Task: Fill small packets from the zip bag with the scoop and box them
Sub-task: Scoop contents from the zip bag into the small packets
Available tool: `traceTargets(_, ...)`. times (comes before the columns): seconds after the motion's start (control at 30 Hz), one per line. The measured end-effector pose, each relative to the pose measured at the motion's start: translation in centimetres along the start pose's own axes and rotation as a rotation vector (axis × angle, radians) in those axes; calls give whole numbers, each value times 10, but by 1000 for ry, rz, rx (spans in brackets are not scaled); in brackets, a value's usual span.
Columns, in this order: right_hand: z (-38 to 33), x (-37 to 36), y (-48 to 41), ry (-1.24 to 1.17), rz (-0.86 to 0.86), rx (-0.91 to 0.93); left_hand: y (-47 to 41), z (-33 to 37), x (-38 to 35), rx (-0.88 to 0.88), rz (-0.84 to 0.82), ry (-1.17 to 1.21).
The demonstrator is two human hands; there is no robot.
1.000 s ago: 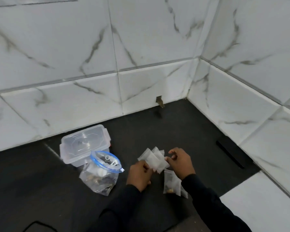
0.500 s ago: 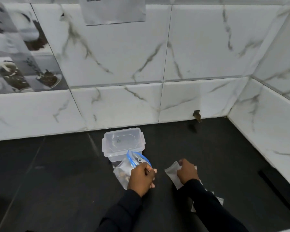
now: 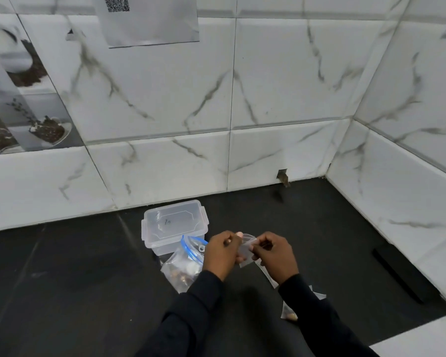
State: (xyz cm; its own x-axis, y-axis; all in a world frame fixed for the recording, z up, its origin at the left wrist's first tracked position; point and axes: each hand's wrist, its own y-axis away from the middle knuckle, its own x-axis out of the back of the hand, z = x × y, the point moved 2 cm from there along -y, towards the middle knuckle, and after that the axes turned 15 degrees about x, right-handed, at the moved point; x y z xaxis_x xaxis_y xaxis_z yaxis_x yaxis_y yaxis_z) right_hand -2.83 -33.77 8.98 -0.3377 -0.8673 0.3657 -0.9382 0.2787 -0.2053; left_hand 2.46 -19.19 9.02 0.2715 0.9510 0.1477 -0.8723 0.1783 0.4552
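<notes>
On my feed the person's left hand point(image 3: 220, 253) and right hand point(image 3: 274, 256) meet above the black counter point(image 3: 75, 279). Both have curled fingers pinching one small packet point(image 3: 246, 249) between them. The knuckles cover most of it, so I cannot tell whether its mouth is open or what it holds.

Just left of the hands, the zip bag point(image 3: 183, 269) stands with its blue-rimmed mouth up, right in front of the clear box point(image 3: 174, 225), whose lid is on. A pale shape point(image 3: 191, 266) lies in the bag among brownish contents; I cannot tell if it is the scoop.

The right sleeve hides part of the loose packets point(image 3: 289, 314) on the counter. A handwritten mark on the box lid is too faint to read. On the wall, a sheet point(image 3: 150, 21) bears a blurred code square, cut off at the top.
</notes>
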Motion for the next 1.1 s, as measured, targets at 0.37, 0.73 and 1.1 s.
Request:
traceTargets(0.37,-44,-34,-20,144,-241,187,12,1,42,-160,151,-288)
traceTargets(0.73,9,-94,-68,208,-575,51,-6,-69,190,210,266,68)
traceTargets(1.1,24,-130,-66,545,-866,32,-47,-121,186,588,14,666)
